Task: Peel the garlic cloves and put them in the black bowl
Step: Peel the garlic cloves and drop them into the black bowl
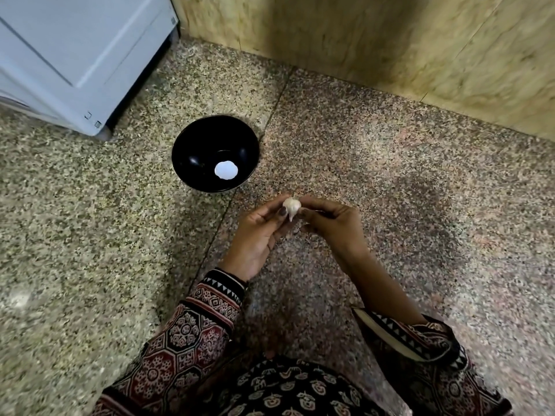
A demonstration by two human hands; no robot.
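Well, garlic (292, 206) between both hands (254, 235) (332, 225).

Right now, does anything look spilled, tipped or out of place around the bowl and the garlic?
Nothing stands out. The black bowl sits upright on the floor, with no peels around it. The white patch inside may be glare; I cannot tell. The left hand and right hand hold the garlic above the floor.
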